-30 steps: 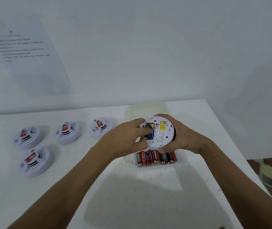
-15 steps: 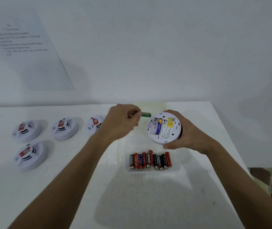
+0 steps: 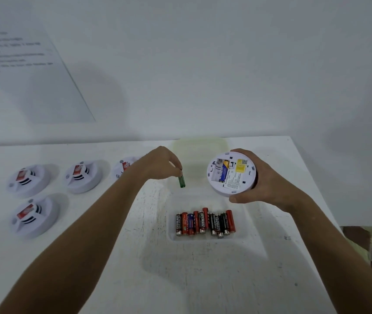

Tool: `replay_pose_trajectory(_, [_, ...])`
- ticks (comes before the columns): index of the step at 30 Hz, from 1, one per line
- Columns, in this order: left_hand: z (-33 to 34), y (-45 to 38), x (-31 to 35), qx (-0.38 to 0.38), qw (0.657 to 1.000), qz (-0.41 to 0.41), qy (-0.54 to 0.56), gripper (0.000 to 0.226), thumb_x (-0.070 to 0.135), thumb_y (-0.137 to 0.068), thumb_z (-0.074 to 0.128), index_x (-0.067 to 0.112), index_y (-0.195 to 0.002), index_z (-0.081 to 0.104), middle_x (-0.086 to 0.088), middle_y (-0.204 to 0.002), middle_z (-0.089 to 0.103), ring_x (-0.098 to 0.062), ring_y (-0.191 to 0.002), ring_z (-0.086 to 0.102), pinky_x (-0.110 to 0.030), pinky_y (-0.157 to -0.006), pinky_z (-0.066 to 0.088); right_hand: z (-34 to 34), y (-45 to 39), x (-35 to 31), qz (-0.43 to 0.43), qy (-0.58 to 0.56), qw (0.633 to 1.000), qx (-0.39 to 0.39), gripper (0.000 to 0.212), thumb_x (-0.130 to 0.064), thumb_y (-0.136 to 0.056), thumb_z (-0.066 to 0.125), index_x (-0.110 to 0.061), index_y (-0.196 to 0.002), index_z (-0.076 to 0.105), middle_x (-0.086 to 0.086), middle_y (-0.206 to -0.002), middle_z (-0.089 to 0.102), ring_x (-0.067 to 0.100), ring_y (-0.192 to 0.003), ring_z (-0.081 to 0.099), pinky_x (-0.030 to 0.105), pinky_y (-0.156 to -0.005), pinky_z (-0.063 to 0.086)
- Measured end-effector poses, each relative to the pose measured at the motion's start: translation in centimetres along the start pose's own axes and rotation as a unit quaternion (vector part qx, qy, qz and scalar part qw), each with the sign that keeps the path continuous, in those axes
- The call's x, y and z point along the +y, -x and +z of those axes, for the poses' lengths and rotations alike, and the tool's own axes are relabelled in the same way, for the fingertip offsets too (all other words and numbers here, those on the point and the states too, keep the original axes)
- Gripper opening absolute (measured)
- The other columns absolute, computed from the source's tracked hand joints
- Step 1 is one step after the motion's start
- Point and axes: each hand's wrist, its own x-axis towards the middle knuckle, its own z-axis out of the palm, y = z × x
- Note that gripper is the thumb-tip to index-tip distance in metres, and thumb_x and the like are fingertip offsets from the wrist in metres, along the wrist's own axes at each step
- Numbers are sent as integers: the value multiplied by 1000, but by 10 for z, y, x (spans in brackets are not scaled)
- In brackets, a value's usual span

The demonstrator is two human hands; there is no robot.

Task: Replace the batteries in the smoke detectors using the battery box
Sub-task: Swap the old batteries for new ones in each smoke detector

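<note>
The right hand (image 3: 268,184) gripped a smoke detector (image 3: 231,174) w/ its back facing up. One blue battery (image 3: 223,171) sat inside; the slot beside it looked empty. The left hand (image 3: 158,166) pinched a green battery (image 3: 182,181), hanging down, just left of the detector & above the clear battery box (image 3: 207,240). A row of batteries (image 3: 205,223) lay in the box, below both hands. Four more detectors (image 3: 81,176) sat far left of the left hand, prob. not done yet. So the job had just begun.

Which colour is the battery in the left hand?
Green battery, shown in the head view.
</note>
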Motion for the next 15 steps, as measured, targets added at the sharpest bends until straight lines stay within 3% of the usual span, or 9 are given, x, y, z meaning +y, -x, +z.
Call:
replay_pose_trajectory(4, [3, -15, 4, -85, 993, -34, -70, 23, 21, -84, 68, 15, -105, 75, 6, -108, 66, -13, -103, 59, -26, -85, 46, 0, -5, 1, 8, -4, 1000, -7, 94, -11, -56, 89, -32, -136, 45, -19, -124, 61, 1, -115, 59, 22, -84, 56])
replay_pose_trajectory(6, [7, -21, 3, -102, 989, -40, -100, 16, 19, -85, 65, 12, -97, 73, 1, -101, 63, -16, -97, 59, -27, -83, 47, 1, -5, 2, 12, -6, 1000, -9, 94, -10, -56, 89, -32, -136, 46, -19, -123, 61, 1, -116, 59, 23, -85, 56])
replay_pose_trajectory(8, [12, -23, 1, -98, 988, -40, -111, 11, 17, -86, 63, 12, -93, 70, -3, -99, 63, -18, -97, 59, -26, -80, 45, 2, -4, 2, 14, -9, 1000, -7, 94, -10, -56, 89, -33, -136, 46, -19, -124, 61, 2, -116, 59, 24, -85, 56])
replay_pose_trajectory(11, [15, -18, 2, -74, 991, -28, -106, 29, 15, -89, 61, 12, -116, 70, -1, -125, 65, -19, -114, 58, -20, -84, 41, 2, -1, 4, 14, -7, 1000, -1, 93, -12, -56, 89, -35, -134, 46, -19, -123, 61, 2, -116, 59, 24, -85, 56])
replay_pose_trajectory(15, [12, -2, 6, -17, 997, -10, -77, 28, 16, -90, 59, 16, -116, 70, 0, -132, 60, -17, -117, 56, -20, -87, 38, 4, 4, 3, 10, -5, 1000, 8, 92, -11, -55, 89, -36, -133, 47, -21, -123, 61, 1, -116, 58, 22, -85, 56])
